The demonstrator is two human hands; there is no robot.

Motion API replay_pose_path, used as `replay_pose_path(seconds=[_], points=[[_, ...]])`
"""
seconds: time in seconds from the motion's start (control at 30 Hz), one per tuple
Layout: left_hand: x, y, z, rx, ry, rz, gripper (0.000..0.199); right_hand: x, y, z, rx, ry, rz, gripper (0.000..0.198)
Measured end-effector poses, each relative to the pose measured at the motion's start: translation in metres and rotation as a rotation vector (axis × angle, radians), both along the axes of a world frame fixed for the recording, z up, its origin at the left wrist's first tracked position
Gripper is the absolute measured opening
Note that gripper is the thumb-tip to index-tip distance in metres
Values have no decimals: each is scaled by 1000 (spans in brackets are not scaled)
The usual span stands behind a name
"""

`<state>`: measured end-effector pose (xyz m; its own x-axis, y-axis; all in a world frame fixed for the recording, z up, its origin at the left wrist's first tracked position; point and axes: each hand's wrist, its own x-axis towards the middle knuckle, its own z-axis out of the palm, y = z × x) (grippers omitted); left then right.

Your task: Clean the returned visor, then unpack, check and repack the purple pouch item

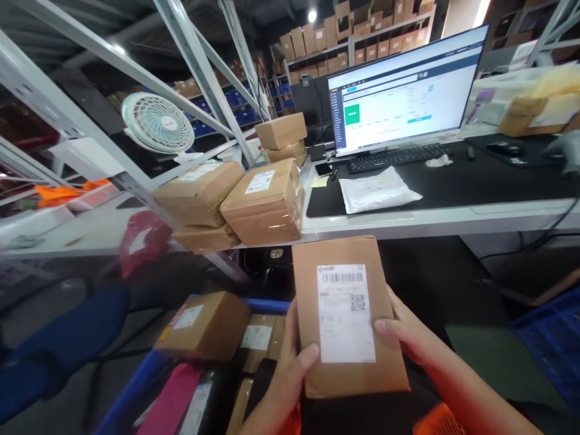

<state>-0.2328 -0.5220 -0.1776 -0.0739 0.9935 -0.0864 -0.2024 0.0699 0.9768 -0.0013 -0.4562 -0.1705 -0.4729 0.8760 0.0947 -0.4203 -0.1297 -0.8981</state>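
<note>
Between both my hands is a brown cardboard box (308, 302), tilted so that its broad face looks up at me. A white shipping label (347, 338) with a barcode and a QR code is stuck on that face. My left hand (290, 365) grips the box's left edge, thumb on the front near the label's lower corner. On the right edge my right hand (403, 332) is closed, its thumb resting by the label. The fingers of both hands behind the box are hidden. The box is just in front of the desk edge.
A blue bin (147, 377) at lower left holds boxes and a pink package (174, 396). Taped cartons (265, 208) stand at the desk's left end. A white mailer bag (378, 190) lies before the keyboard (399, 158) and monitor (403, 96). A fan (158, 122) is behind the metal frame.
</note>
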Motion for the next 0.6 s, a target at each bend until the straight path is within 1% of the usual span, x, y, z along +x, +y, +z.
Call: replay_pose_path(seconds=[0.13, 0.23, 0.33, 0.43, 0.5, 0.6], points=[[26, 10, 4, 23, -77, 10, 102, 26, 6, 1, 30, -67, -31, 103], [37, 20, 6, 38, -86, -14, 99, 42, 9, -2, 50, -128, -28, 109], [40, 31, 4, 47, -57, -37, 93, 53, 8, -7, 55, -148, 46, 119], [40, 41, 1, 38, -79, -38, 93, 59, 7, -11, 48, -171, 122, 120], [40, 47, 1, 43, -92, -51, 93, 61, 8, -10, 39, -199, 128, 121], [42, 58, 3, 62, -103, -88, 92, 62, 11, -6, 29, -236, 85, 120]])
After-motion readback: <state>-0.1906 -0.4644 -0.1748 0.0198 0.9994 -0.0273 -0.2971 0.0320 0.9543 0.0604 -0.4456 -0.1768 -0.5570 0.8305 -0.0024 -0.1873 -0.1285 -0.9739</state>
